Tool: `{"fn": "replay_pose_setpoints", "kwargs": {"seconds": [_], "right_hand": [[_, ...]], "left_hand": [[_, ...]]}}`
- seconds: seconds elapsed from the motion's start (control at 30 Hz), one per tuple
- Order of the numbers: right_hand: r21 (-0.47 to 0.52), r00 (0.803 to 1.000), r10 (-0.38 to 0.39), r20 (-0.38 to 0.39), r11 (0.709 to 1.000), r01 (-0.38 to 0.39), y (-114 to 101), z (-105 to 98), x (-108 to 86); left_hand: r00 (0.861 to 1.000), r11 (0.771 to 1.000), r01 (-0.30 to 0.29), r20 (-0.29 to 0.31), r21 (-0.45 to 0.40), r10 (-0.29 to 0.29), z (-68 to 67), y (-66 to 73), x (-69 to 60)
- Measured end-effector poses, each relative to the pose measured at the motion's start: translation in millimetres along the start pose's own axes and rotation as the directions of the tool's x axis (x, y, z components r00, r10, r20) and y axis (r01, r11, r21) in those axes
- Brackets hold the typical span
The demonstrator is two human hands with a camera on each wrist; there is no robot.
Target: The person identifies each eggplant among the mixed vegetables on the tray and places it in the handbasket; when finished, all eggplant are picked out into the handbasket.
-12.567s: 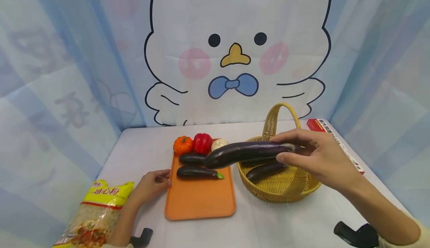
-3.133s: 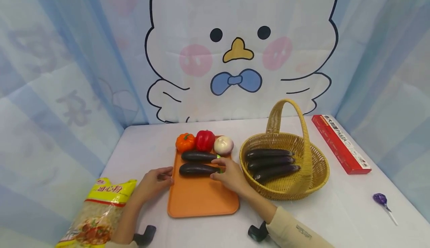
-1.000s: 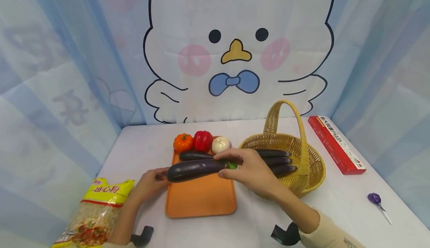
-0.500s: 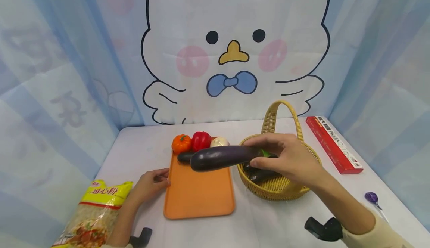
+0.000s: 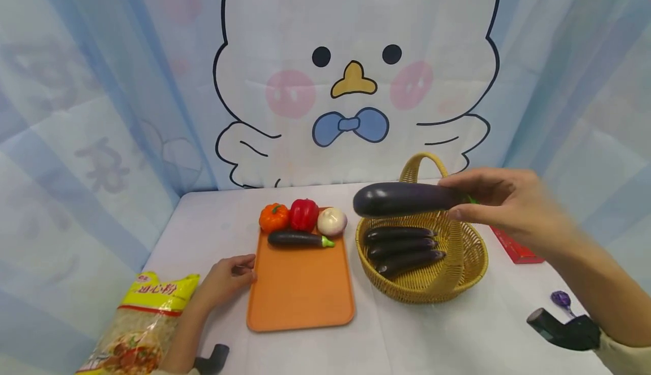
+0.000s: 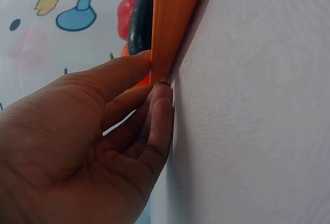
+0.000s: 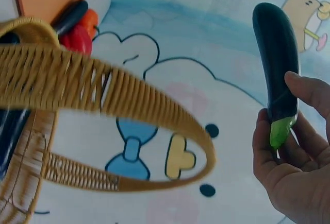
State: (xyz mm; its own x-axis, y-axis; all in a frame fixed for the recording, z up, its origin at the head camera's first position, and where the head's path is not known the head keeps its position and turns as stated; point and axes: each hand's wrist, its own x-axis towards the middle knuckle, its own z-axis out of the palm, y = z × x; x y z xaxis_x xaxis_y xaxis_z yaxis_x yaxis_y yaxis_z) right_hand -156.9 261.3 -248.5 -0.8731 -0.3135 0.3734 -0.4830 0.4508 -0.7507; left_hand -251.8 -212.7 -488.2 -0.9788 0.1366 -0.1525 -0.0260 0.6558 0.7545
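Note:
My right hand (image 5: 508,205) pinches a dark eggplant (image 5: 402,199) by its green-stemmed end, level above the wicker basket (image 5: 452,290) and in front of its handle. In the right wrist view the eggplant (image 7: 276,54) stands beside the basket handle (image 7: 144,100), fingers and thumb round its lower end. Three eggplants (image 5: 407,259) lie inside the basket. My left hand (image 5: 226,282) is at the left edge of the orange tray (image 5: 300,301); in the left wrist view thumb and fingers pinch the tray's edge (image 6: 172,23). One eggplant (image 5: 295,239) lies on the tray.
An orange pumpkin-shaped vegetable (image 5: 274,217), a red pepper (image 5: 304,214) and a whitish onion (image 5: 332,221) sit along the tray's back. A pasta bag (image 5: 147,324) lies left. At the right are a red box (image 5: 519,248), partly hidden, and a purple lollipop (image 5: 561,299).
The right hand has lifted the eggplant from the tray and carried it right and up, above the basket. The left hand has stayed at the tray's edge.

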Motion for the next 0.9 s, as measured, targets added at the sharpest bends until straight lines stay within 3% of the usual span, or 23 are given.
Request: {"fn": "replay_pose_setpoints", "kwargs": {"seconds": [0.2, 0.47, 0.73, 0.9], "right_hand": [[-0.109, 0.988, 0.095, -0.122, 0.988, -0.108, 12, -34, -13.4], [-0.254, 0.943, 0.161, -0.292, 0.937, -0.238, 40, -77, -36.0], [-0.185, 0.944, 0.042, -0.326, 0.977, -0.107, 81, -116, -55.5], [-0.18, 0.932, 0.098, -0.348, 0.969, -0.169, 102, -126, -63.1]], "left_hand": [[1.0, 1.0, -0.002, 0.006, 0.001, 0.002, -0.3, -1.2, 1.5], [1.0, 1.0, -0.02, 0.011, -0.002, 0.02, -1.1, -0.5, -0.1], [1.0, 1.0, -0.019, 0.01, -0.002, 0.02, -1.4, 0.4, -0.2], [1.0, 1.0, -0.015, 0.009, -0.001, 0.015, -1.1, -1.5, 0.3]]}}
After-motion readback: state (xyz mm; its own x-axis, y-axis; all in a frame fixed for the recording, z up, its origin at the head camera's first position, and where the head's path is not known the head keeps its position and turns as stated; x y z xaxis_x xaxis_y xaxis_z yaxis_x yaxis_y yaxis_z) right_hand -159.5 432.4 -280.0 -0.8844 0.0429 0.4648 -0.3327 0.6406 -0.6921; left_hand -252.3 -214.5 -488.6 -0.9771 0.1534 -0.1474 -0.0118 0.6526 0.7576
